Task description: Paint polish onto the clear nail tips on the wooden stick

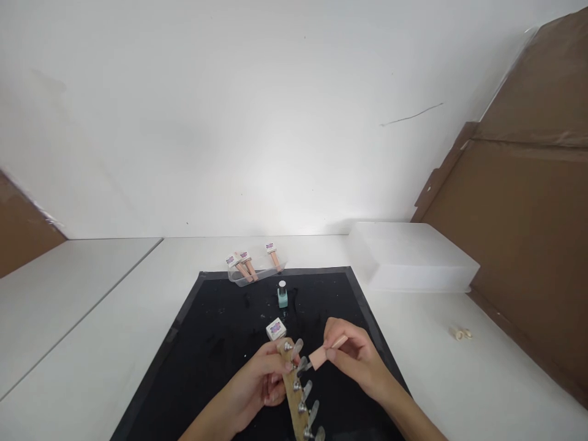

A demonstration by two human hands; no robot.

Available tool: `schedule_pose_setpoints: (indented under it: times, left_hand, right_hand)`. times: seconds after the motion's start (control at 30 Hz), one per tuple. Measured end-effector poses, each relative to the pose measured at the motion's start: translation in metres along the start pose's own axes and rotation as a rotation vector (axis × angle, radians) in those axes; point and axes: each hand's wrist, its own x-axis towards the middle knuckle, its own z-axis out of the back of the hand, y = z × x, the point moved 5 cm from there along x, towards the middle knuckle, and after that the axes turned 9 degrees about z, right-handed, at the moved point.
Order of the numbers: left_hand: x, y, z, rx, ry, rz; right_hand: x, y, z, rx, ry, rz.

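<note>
My left hand point(267, 375) grips a wooden strip point(291, 387) near its far end. Along the strip stand several clear false nail tips point(307, 389) on small silver mounts. Between the thumb and fingers of my right hand point(351, 353), a pink nail polish brush point(320, 357) points left. Its bristle end reaches the second nail tip from the far end; whether it touches is too small to tell. Just beyond the strip sits a white polish bottle point(276, 329) with a purple label. Farther back, a mint-green nail polish bottle point(282, 295) with a pale-topped cap stands upright.
A black mat point(215, 318) covers the middle of the white table point(114, 318). At its back edge, a clear tray point(237, 282) holds several pink-capped polish bottles point(245, 266). A white translucent box point(416, 257) stands back right, with small cream pieces point(460, 333) in front. Brown cardboard point(528, 245) borders the right.
</note>
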Motion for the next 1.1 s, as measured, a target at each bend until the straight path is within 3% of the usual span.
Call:
schedule_pose_setpoints:
  times: [0.23,0.47,0.67,0.77,1.0,1.1]
  left_hand:
    - [0.002,0.003,0.003,0.014,-0.008,0.004]
    - [0.004,0.002,0.001,0.037,-0.013,0.028]
    - [0.005,0.004,0.001,0.036,-0.012,0.027]
    - [0.005,0.005,0.003,0.036,-0.004,0.026]
    - [0.003,0.003,0.001,0.033,-0.027,0.038]
    - [0.002,0.003,0.001,0.025,-0.027,0.036]
  right_hand:
    - [0.003,-0.006,0.01,-0.039,-0.185,-0.104]
    - [0.001,-0.005,0.0,0.078,-0.012,-0.087]
    - [0.0,-0.017,0.01,-0.01,-0.152,-0.209]
    - [0.0,-0.02,0.015,-0.014,-0.206,-0.199]
    - [0.001,-0.004,0.002,0.019,-0.021,-0.075]
    - [0.002,-0.008,0.005,-0.03,-0.066,-0.135]
